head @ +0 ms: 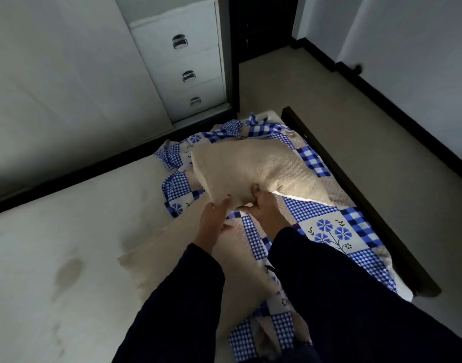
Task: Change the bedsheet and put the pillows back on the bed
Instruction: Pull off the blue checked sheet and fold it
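Both forearms, in dark navy sleeves [342, 297], fill the lower frame and hide part of the bedding beneath them. A second beige pillow [172, 258] lies on the bed under the arms; only its left corner and upper edge show clearly, and the rest is covered by the sleeves. The bed's near end is cut off by the frame edge. The room is dim, so fine fabric detail is hard to make out.

The left hand [214, 218] and the right hand [264, 209] both grasp the near edge of a beige pillow [253, 171]. Fingers of each hand are closed on the fabric, with the right thumb pressed into the pillow face. The pillow is soft, coarse-woven and sagging at its centre, and it is held over the crumpled bedsheet.

The bedsheet [326, 221] is a patchwork print of blue-and-white checks and blue flower panels. It is bunched on the right side of the bed, near the dark wooden bed frame [368, 208].

The bare mattress [67, 244] is off-white and shows dull stains. A white drawer unit [188, 64] with three metal handles stands beyond the bed.
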